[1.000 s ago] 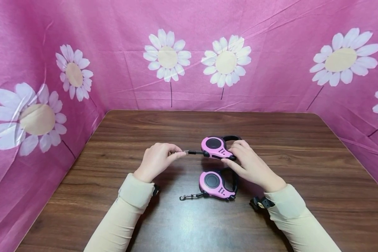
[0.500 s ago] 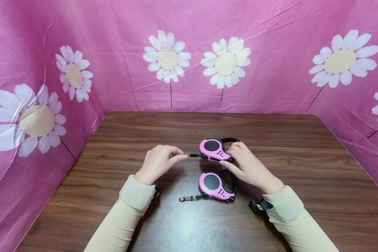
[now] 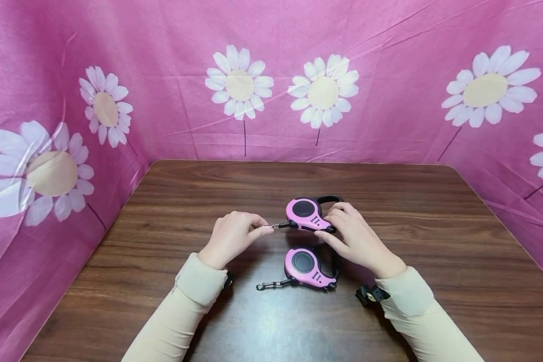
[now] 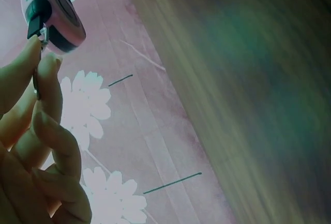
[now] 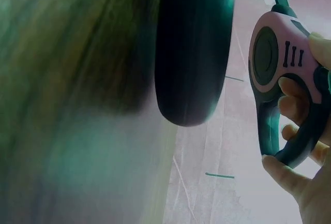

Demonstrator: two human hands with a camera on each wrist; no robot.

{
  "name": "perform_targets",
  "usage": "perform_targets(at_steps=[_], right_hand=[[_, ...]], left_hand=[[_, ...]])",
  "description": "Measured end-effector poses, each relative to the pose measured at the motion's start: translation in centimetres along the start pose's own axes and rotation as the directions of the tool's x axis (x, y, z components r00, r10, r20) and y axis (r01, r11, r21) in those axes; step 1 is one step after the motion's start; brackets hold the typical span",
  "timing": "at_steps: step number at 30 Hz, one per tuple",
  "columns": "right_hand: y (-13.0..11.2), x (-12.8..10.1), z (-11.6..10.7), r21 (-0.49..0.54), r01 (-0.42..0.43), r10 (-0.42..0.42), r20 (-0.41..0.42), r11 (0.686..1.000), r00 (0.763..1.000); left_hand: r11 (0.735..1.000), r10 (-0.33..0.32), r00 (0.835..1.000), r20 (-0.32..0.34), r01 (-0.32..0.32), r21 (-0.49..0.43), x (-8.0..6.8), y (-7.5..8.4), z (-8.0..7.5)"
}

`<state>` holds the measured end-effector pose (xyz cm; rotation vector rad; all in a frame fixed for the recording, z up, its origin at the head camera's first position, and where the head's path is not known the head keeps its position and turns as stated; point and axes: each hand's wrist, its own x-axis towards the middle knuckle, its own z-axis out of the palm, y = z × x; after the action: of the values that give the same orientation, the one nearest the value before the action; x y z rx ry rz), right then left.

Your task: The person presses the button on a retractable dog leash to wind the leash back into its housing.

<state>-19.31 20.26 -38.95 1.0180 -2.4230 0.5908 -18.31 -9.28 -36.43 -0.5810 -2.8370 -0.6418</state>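
A dark wooden table [image 3: 271, 181] with a pronounced grain and rounded far corners sits enclosed on three sides by a creased pink cloth backdrop [image 3: 389, 45]. Large white daisies [image 3: 239, 83] with pale yellow centres and thin dark stems are printed across the fabric, which meets the table edge at the back and on both sides. Lighting appears soft and even, with a faint sheen on the near tabletop.
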Motion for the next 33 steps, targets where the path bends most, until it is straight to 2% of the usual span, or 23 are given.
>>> perform_targets(at_steps=[7,12,18,22,33], right_hand=[[1.0,0.7,0.2,0.007,-0.005,0.005,-0.001,1.0,1.0],[1.7,1.3,0.6,0.044,-0.065,0.063,0.054,0.997,0.997],[2.5,1.0,1.3,0.051,-0.149,0.139,0.164,0.988,0.977],[2.7,0.7,1.6,0.047,-0.186,0.173,0.203,0.981,0.964],[2.7,0.7,1.6,-0.003,-0.209,0.202,0.275,0.978,0.94]], left_hand=[[1.0,-0.004,0.998,0.055,0.004,0.014,0.6,0.3,0.6],[0.999,-0.015,0.995,0.099,0.012,0.036,1.5,0.5,1.1],[0.997,-0.01,0.985,0.172,-0.002,0.074,1.9,0.7,1.6],[0.997,-0.015,0.984,0.177,0.0,0.082,1.9,0.7,1.9],[0.996,-0.023,0.974,0.227,0.004,0.087,1.7,0.8,2.4]])
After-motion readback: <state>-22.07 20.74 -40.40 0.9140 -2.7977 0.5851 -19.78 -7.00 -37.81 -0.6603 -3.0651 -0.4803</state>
